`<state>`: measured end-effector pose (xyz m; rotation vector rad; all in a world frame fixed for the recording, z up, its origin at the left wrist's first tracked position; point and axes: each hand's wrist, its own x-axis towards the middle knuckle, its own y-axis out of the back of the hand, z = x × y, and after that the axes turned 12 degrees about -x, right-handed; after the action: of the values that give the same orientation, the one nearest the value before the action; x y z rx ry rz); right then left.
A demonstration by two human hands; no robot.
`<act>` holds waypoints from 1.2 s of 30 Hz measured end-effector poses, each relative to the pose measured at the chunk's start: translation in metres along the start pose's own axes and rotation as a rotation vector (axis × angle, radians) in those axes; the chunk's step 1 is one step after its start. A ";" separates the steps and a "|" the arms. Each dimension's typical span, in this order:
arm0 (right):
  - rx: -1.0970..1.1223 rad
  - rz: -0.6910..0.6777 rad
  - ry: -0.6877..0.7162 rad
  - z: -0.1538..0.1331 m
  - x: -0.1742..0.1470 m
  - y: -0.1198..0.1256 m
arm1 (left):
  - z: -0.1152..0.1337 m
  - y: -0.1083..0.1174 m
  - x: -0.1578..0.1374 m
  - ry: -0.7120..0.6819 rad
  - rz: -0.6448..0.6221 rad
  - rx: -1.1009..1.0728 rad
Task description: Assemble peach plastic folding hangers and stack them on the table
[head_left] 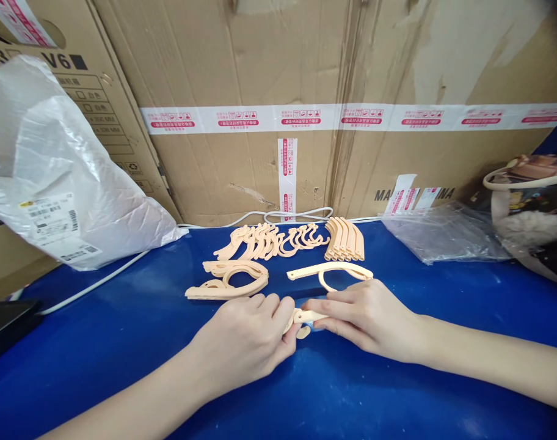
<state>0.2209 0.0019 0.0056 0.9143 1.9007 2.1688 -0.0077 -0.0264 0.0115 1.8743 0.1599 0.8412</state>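
Between my two hands is a peach-coloured plastic folding hanger (305, 316), mostly covered by fingers. My left hand (253, 330) is closed round its left end. My right hand (370, 315) pinches the arm on the right side. A small curved bit pokes out below, and something blue shows behind it. Just beyond my right hand lies a folded hanger (336, 269) with a ring-like curve. Left of it, behind my left hand, rest more folded hangers (232, 278), partly overlapping.
At the back lie a pile of curved arms (246, 241), several loose hooks (299, 238) and stacked hanger arms (345, 238). Cartons (242, 165) wall off the blue table (361, 397). A white parcel bag (72, 177), a clear plastic bag (443, 232), a cable (95, 281) and a dark device (8, 330) surround it.
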 end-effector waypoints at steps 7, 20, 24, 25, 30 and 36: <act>0.015 -0.015 -0.002 0.000 -0.001 0.000 | 0.000 0.000 -0.002 0.016 0.007 -0.072; -0.177 0.082 0.058 -0.001 -0.002 -0.002 | 0.000 0.001 -0.005 0.023 -0.105 -0.278; -0.197 0.204 0.012 0.004 0.000 0.002 | -0.007 0.004 -0.006 0.083 -0.092 -0.280; -0.207 0.241 -0.019 0.006 0.000 0.003 | -0.009 0.005 -0.006 0.094 -0.080 -0.261; -0.183 0.328 -0.185 0.017 0.001 0.004 | -0.018 0.008 -0.006 0.139 -0.044 -0.161; -0.047 0.242 -0.217 0.026 0.002 -0.003 | -0.014 0.007 -0.008 0.086 -0.077 -0.233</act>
<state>0.2313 0.0258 0.0045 1.3710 1.7086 2.1222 -0.0244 -0.0232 0.0168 1.6059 0.1788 0.8501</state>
